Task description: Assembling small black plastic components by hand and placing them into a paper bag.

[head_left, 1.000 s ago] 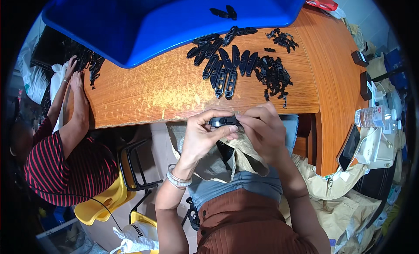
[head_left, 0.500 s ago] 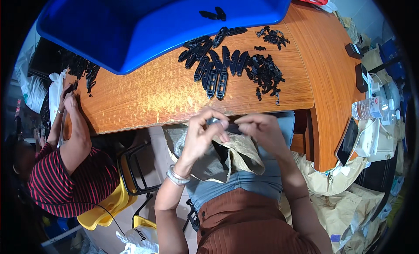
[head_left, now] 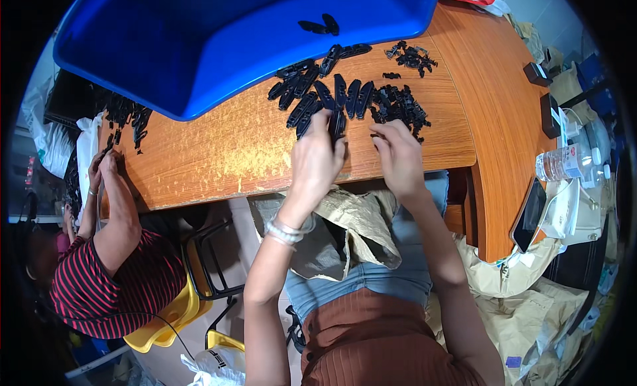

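Observation:
At the row of long black plastic parts (head_left: 342,91) on the desk, my left hand (head_left: 315,157) has its thumb and fingers closed about one long slotted part (head_left: 337,124). Its palm covers part of the row. My right hand (head_left: 401,157) is just right of it, by the near side of a heap of small black plastic clips (head_left: 401,106). Thumb and forefinger are pinched there, with a small dark bit at their tips that is too small to make out.
A large blue bin (head_left: 232,61) stands at the back, two black parts inside. Smaller clips (head_left: 413,58) lie beyond the heap. A phone (head_left: 529,213) and water bottle (head_left: 561,164) are right. Left, a person in a striped shirt (head_left: 113,280) handles black pieces. A beige sack (head_left: 358,227) covers my lap.
Both hands have moved from above my lap forward onto the desk. The left has reached the row of long parts, the right the near side of the clip heap.

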`<state>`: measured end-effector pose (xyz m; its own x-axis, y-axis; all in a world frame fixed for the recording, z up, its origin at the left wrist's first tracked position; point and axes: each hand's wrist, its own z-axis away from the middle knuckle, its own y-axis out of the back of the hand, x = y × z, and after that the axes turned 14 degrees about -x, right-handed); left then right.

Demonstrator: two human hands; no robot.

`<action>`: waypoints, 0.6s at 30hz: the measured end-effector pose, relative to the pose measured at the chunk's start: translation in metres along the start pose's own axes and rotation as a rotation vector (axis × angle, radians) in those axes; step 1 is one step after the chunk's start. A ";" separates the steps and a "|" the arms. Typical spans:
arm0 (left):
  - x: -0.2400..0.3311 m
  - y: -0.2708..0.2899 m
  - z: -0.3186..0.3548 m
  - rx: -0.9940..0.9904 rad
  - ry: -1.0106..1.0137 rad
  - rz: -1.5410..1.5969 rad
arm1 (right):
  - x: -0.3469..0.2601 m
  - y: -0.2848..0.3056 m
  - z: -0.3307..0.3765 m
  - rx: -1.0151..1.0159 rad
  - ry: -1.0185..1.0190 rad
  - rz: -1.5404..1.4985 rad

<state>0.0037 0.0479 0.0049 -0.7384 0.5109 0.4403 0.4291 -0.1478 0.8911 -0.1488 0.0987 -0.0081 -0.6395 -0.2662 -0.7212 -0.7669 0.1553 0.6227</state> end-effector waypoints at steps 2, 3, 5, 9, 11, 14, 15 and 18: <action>-0.002 0.006 0.011 -0.017 0.134 0.759 | -0.002 0.008 0.008 -0.032 -0.056 -0.439; 0.001 0.012 0.017 -0.048 0.127 1.067 | -0.004 0.010 0.012 -0.062 -0.109 -0.878; -0.010 0.013 0.030 -0.122 0.142 1.280 | -0.012 0.012 0.019 -0.068 -0.131 -0.894; 0.000 0.023 0.041 -0.148 0.103 1.637 | -0.025 0.015 0.024 -0.066 -0.123 -0.981; 0.005 0.024 0.046 -0.165 0.130 1.603 | -0.032 0.017 0.027 -0.034 -0.138 -1.001; 0.014 0.025 0.053 -0.165 0.147 1.559 | -0.047 0.018 0.028 0.034 -0.123 -0.956; 0.015 0.025 0.055 -0.179 0.131 1.496 | -0.050 0.018 0.029 0.069 -0.094 -0.890; 0.019 0.026 0.059 -0.231 0.096 1.437 | -0.051 0.011 0.033 0.021 0.032 -0.829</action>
<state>0.0319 0.1033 0.0301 0.2107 -0.2477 0.9457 0.7274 -0.6065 -0.3209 -0.1264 0.1450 0.0256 0.1349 -0.3288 -0.9347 -0.9900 -0.0851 -0.1129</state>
